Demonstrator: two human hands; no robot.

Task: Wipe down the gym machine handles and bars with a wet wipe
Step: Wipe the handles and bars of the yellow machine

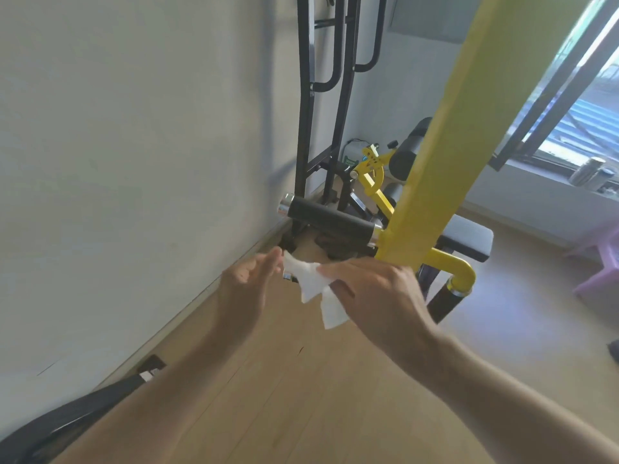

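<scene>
Soft daylight from right window (576, 105), edges warped

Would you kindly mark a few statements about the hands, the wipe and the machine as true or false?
1. Both hands hold the white wipe. True: left hand and right hand pinch it.
2. The wipe is pressed on the black handle. False: it hangs below, apart from it.
3. The handle joins a yellow bar. True.
4. The floor is carpeted. False: it is light wood floor.
5. Cans stand on the window sill. True.
</scene>
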